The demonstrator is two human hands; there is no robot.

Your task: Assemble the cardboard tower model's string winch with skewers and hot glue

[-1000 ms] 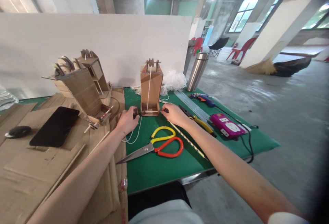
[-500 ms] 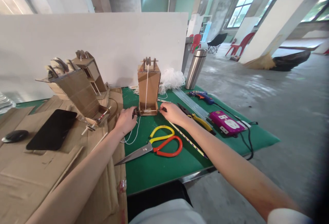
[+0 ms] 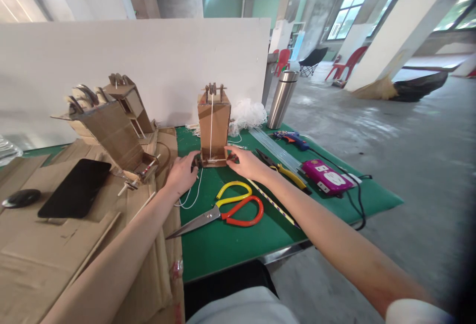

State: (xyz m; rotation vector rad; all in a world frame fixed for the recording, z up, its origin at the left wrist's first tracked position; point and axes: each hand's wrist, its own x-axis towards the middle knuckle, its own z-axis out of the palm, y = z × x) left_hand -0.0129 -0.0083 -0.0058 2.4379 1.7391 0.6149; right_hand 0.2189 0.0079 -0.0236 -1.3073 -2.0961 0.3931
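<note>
In the middle of the green table stands a cardboard model (image 3: 213,126), a tall box with small wheels on a stick at its top. A white string runs down its front to a stick across its low tray. My left hand (image 3: 183,171) is closed on a small dark crank handle (image 3: 196,162) at the tray's left side. The fingers of my right hand (image 3: 245,164) grip the tray's right side, partly hiding it. Yellow-and-red-handled scissors (image 3: 223,210) lie before the model. A loose white string (image 3: 193,199) curls below my left hand.
Pliers (image 3: 292,178), clear glue sticks (image 3: 277,149), a glue gun (image 3: 293,139), a purple box (image 3: 327,178) with a black cable and a steel flask (image 3: 283,100) are on the right. Two more cardboard models (image 3: 111,126), a phone (image 3: 76,188) and a mouse (image 3: 21,197) are on the left.
My right hand has shifted slightly left, its fingers closing against the tray's right side. The model has edged slightly left in view. My left hand stays at the crank handle.
</note>
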